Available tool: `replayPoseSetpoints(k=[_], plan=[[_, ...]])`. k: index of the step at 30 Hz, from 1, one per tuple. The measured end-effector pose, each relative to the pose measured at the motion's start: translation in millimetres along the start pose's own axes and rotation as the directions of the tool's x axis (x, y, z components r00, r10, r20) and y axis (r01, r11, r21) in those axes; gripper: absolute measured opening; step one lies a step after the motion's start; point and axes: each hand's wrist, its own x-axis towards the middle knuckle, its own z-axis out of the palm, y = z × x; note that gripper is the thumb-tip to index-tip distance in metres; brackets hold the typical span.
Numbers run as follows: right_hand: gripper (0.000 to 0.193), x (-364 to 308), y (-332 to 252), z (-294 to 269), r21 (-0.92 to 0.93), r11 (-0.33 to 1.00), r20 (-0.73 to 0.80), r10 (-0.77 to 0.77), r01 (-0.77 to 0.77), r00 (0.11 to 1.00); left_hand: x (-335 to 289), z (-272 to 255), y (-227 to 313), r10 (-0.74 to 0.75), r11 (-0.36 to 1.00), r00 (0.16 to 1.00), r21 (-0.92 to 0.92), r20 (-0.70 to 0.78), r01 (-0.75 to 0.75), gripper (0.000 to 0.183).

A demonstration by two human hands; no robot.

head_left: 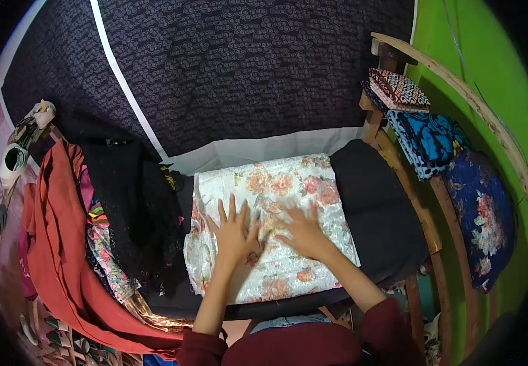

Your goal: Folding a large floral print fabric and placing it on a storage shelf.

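A folded white fabric with pink and peach flowers (pixel 264 283) lies flat on a black padded surface in front of me. On its left half rests my left hand (pixel 235 235), fingers spread and palm down. My right hand (pixel 303 232) is also open on the cloth, a little right of the middle, its fingers slightly blurred. Neither hand grips anything. The fabric's layered left edge shows folds, and its right edge lies straight on the black surface (pixel 377 213).
Red-orange cloth (pixel 59 232), black lacy cloth (pixel 136 207) and patterned fabrics hang at the left. At the right, folded prints (pixel 426 140) and a blue floral bundle (pixel 480 213) sit on a wooden rack (pixel 398 189). A dark patterned curtain (pixel 252 73) hangs behind.
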Motion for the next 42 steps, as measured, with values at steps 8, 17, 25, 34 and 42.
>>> replayPoseSetpoints(k=[8, 17, 25, 34, 42], plan=[[0.050, 28, 127, 5, -0.133, 0.959, -0.024, 0.248, -0.249, 0.968, 1, 41, -74, -0.466, 0.881, 0.846, 0.053, 0.258, 0.469, 0.080], [0.052, 92, 81, 11, -0.203, 0.979, -0.137, -0.037, 0.009, 0.990, 77, 59, -72, -0.299, 0.953, 0.954, 0.045, -0.022, 0.300, 0.074], [0.065, 54, 191, 12, 0.185, 0.748, -0.203, 0.663, -0.637, 0.720, 60, 49, -102, -0.638, 0.769, 0.757, 0.068, 0.140, 0.636, 0.094], [0.054, -7, 151, 27, 0.938, 0.212, 0.060, 0.682, -0.276, 0.729, 24, 20, -103, -0.427, 0.717, 0.771, -0.343, 0.473, 0.607, 0.093], [0.032, 17, 176, 12, 0.786, -0.298, 0.616, 0.298, -0.542, 0.729, 43, 48, -105, -0.230, 0.092, 0.644, -0.643, 0.729, 0.760, 0.074]])
